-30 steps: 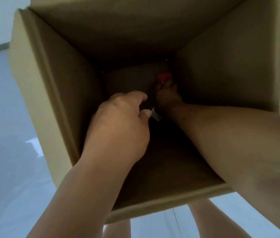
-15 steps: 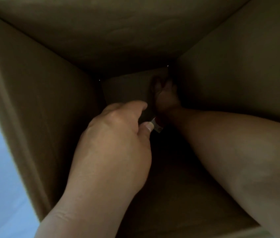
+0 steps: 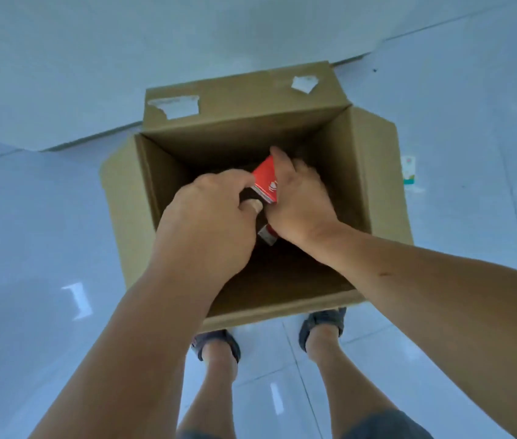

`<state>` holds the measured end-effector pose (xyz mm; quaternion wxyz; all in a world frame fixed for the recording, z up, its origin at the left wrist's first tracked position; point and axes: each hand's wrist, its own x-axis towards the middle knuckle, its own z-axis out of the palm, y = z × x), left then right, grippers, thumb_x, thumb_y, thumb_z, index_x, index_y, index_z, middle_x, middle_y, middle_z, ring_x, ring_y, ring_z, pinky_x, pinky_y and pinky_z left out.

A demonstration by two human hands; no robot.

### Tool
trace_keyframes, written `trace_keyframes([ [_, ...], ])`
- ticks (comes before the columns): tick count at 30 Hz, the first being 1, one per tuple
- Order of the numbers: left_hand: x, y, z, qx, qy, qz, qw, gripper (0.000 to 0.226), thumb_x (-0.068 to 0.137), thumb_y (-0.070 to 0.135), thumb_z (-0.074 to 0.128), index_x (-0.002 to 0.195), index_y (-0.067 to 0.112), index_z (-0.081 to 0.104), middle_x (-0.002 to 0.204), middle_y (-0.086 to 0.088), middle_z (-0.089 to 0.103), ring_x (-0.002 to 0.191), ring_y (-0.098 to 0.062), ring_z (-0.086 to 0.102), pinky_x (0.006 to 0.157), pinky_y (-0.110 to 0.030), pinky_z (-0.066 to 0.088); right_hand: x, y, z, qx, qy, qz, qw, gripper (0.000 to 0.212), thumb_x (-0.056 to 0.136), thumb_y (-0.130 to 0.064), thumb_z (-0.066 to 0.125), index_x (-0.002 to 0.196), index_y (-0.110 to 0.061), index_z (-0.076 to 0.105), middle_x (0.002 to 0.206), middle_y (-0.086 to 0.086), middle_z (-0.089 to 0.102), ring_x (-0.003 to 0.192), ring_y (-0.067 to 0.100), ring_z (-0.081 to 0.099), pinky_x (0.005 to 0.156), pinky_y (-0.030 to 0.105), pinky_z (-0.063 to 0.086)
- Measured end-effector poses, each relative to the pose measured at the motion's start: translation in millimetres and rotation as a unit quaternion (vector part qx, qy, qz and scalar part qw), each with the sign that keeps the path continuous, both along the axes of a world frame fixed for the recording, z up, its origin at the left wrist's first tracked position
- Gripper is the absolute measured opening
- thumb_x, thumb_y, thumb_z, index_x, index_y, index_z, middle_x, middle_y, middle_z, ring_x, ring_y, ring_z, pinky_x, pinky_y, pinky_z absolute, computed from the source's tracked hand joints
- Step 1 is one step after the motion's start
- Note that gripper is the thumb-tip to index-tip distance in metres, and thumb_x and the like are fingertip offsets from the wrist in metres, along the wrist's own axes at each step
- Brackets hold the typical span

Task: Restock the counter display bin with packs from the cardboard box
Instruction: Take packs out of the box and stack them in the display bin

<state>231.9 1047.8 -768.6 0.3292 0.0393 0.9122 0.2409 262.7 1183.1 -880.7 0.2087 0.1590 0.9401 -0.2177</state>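
The light is cool and bluish, soft and even, with no hard shadows on the pale floor (image 3: pixel 29 217). Small bright reflections of lamps lie on the glossy tiles at the left and between the legs. The inside of the cardboard box (image 3: pixel 377 185) is much darker than its rim, and its bottom is almost lost in shadow. The red pack (image 3: pixel 266 182) stays clear and vivid against this dark. The whole picture is a little soft. The wide lens bends the tile lines, and it stretches the forearms toward the lower corners.
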Motion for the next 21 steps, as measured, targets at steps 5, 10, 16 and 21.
trace_keyframes([
  [5,-12,3,93,0.017,0.042,0.007,0.999,0.028,0.095,0.03,0.054,0.122,0.032,0.061,0.117,0.007,0.065,0.103,-0.013,0.059,0.08,-0.028,0.041,10,7,130,0.008,0.086,0.037,0.996,0.085,0.081,-0.023,0.074,0.151,-0.02,0.025,0.136,0.006,0.05,0.122,0.025,0.048,0.1,0.034,0.04],
  [10,-15,-2,182,0.037,0.069,0.04,0.996,0.031,0.089,0.035,0.054,0.119,0.038,0.061,0.124,0.008,0.064,0.111,-0.019,0.06,0.094,-0.034,0.048,15,6,247,0.014,0.138,0.044,0.989,0.082,0.078,-0.022,0.074,0.148,-0.02,0.031,0.131,0.008,0.053,0.116,0.028,0.052,0.098,0.04,0.045],
  [16,-9,-2,317,0.094,0.131,0.042,0.986,0.031,0.092,0.031,0.055,0.123,0.032,0.063,0.129,0.007,0.062,0.114,-0.016,0.058,0.099,-0.034,0.045,25,1,401,0.012,0.203,0.064,0.977,0.086,0.081,-0.029,0.075,0.15,-0.026,0.023,0.138,0.003,0.049,0.124,0.023,0.047,0.104,0.037,0.043],
  [21,-6,-8,431,0.159,0.168,0.054,0.971,0.025,0.093,0.033,0.056,0.116,0.035,0.066,0.117,0.012,0.067,0.102,-0.014,0.062,0.088,-0.038,0.053,29,-6,522,-0.026,0.241,0.096,0.965,0.084,0.087,-0.035,0.069,0.151,-0.038,0.014,0.143,-0.013,0.041,0.129,0.007,0.037,0.11,0.023,0.033],
])
